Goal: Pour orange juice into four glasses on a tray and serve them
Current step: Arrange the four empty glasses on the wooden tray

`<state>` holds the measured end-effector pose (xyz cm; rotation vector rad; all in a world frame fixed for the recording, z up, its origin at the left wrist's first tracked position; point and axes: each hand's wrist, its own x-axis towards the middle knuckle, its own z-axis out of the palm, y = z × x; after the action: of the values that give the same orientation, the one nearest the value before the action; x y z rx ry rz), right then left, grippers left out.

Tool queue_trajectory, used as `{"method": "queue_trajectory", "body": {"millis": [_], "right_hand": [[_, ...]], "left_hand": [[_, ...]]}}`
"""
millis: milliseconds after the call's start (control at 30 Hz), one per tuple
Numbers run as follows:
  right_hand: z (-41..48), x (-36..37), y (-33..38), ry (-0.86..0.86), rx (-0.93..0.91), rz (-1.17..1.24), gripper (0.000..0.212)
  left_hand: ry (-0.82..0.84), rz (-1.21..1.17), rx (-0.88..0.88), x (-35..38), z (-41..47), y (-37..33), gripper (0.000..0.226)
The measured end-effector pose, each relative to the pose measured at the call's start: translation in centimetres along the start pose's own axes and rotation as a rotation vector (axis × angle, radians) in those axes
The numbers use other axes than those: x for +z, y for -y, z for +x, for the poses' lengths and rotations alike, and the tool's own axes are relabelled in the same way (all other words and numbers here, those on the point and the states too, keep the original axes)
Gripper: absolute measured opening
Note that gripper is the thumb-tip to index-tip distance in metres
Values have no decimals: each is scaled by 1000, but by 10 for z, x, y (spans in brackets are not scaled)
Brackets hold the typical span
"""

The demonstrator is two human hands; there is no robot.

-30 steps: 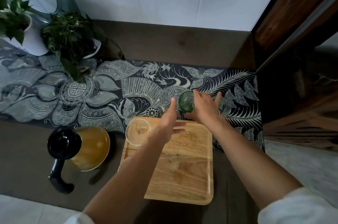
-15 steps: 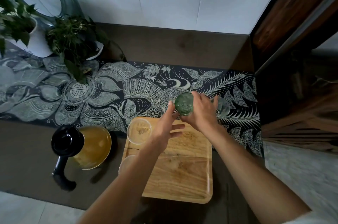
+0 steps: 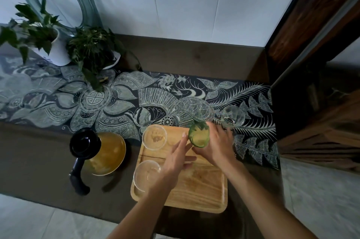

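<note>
My right hand (image 3: 216, 146) grips a green glass (image 3: 199, 135) over the far edge of the wooden tray (image 3: 196, 188). My left hand (image 3: 174, 162) hovers beside it with fingers spread, fingertips close to the green glass, holding nothing. Two clear empty glasses stand on the tray's left side, one at the far corner (image 3: 154, 137) and one nearer (image 3: 145, 175), partly behind my left wrist. Another clear glass (image 3: 232, 116) stands on the patterned runner to the right of the tray. A glass jug of orange juice (image 3: 106, 153) with a black lid and handle sits left of the tray.
A dark patterned runner (image 3: 116, 106) crosses the brown counter. Two potted plants (image 3: 85, 51) stand at the back left before a round mirror. A dark wooden cabinet (image 3: 315, 63) closes off the right side. The white wall lies behind.
My right hand has brought the green glass nearer and lower, from over the runner to the tray's far edge. My left hand stayed beside it. The clear glass on the runner is now uncovered.
</note>
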<state>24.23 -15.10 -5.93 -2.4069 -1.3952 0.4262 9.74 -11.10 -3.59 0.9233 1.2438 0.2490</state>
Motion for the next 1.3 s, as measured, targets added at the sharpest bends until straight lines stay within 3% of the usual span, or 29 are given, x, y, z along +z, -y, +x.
{"method": "queue_trajectory", "body": {"millis": [300,500,600,733,800,967,1033,1100,1200,1300], "right_hand": [[-11,2,0,88,22,4,105],[-14,2,-2,111,26,16,113],[-14,6,-8,97,-1,34,118],[-15,0,-8,213,-15,57,134],[-13,-9,-9,242,-2,130,131],[-2,-41,-28,-71,-11,294,92],[9,-51,-44,-165,39,300,90],[22,-53,-63,-149,108,290,98],[38,-50,-84,-36,206,267,117],[47,-45,-92,20,260,255,124]], "left_hand": [[-19,-7,-28,2,-8,6,36],[-23,8,-24,2,-5,14,49],[-17,21,-26,1,-5,13,43],[-20,71,-26,0,-1,14,43],[-52,142,8,1,-2,12,45],[-163,306,327,11,-3,-21,53],[-110,319,354,23,1,-43,47],[-41,381,321,37,12,-63,42],[64,490,286,60,32,-83,80],[97,625,253,79,47,-93,83]]}}
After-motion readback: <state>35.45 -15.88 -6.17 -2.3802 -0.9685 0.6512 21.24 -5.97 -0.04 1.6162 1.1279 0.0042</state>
